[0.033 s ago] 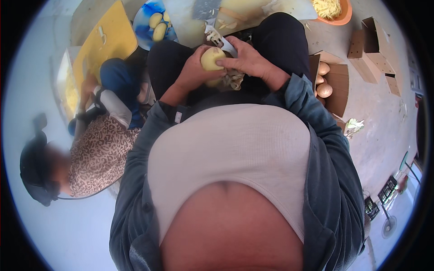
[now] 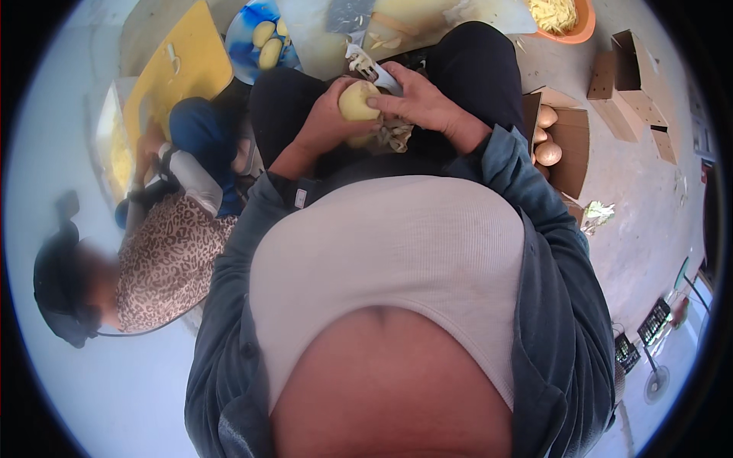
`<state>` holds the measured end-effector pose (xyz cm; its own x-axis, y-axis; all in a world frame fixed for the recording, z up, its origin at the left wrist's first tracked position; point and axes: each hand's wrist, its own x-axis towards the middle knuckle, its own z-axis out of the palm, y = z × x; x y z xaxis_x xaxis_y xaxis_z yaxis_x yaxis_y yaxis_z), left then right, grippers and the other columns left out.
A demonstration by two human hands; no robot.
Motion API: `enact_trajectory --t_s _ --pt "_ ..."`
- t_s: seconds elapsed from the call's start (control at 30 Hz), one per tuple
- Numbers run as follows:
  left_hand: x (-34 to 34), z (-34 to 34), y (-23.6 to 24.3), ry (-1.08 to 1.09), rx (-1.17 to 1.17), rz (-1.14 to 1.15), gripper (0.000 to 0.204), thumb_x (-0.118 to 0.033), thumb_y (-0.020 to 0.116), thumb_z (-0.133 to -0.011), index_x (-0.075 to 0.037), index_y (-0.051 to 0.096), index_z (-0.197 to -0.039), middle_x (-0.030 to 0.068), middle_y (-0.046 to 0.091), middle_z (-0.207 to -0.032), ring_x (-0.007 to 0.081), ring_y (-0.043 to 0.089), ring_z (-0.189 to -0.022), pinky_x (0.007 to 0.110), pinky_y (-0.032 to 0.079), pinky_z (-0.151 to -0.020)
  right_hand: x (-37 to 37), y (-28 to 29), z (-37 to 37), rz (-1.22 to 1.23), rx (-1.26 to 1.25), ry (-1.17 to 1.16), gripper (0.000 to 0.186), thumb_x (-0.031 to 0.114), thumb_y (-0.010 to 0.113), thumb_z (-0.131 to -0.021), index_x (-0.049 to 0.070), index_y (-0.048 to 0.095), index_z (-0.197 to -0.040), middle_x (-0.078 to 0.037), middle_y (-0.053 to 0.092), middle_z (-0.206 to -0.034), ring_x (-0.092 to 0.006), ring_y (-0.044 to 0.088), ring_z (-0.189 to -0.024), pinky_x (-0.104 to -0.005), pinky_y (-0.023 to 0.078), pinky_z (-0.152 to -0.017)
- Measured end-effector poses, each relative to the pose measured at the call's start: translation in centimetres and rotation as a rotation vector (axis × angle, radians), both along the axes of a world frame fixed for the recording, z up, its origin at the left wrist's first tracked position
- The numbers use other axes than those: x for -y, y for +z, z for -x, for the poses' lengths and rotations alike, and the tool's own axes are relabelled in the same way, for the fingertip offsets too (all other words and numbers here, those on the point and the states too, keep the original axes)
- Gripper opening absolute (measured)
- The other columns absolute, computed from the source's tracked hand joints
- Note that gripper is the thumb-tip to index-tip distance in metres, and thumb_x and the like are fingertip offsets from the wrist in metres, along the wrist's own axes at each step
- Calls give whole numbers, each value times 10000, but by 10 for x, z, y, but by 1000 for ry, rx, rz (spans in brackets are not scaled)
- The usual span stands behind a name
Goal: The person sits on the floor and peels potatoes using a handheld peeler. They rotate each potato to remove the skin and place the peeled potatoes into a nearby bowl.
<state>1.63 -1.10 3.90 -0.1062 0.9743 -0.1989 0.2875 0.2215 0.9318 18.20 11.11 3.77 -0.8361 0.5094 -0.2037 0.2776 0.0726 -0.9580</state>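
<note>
My left hand [image 2: 327,118] is closed around a mostly peeled, pale yellow potato [image 2: 356,102] above my lap. On the right, my right hand [image 2: 424,99] grips a white-handled peeler [image 2: 372,70], whose head points up and away from me. The thumb of that hand touches the potato's right side. Beneath both hands, peelings [image 2: 397,137] lie heaped between my knees, and what holds them is hidden. Several peeled potatoes [image 2: 269,53] rest in a blue and white basin [image 2: 238,47] beyond my left knee.
At my right, an open cardboard box [image 2: 571,149] holds unpeeled potatoes [image 2: 547,153]. An orange basin [image 2: 585,19] of yellow shreds stands at the far right, near more cardboard boxes [image 2: 615,99]. A co-worker [image 2: 172,244] sits close on my left by a yellow board [image 2: 183,57].
The potato has turned slightly in my left hand, and my right thumb has shifted a little on it. Everything else looks the same.
</note>
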Motion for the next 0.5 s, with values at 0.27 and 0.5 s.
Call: enact_trajectory --t_s 0.27,0.5 --pt "8 3 14 -240 23 1 711 -140 838 -595 -34 497 -1210 65 573 -1090 159 538 -998 292 427 -914 -5 -1 -11 -75 -112 118 310 291 520 -948 -7 604 -968 -92 605 -774 -180 558 -744 -322 463 -702" --pt "15 5 16 -239 95 66 755 -139 850 -586 5 474 -1224 70 569 -1075 147 532 -992 273 433 -897 -3 30 -27 87 77 235 336 295 464 -975 -11 584 -906 -124 575 -722 -239 537 -676 -339 448 -664"
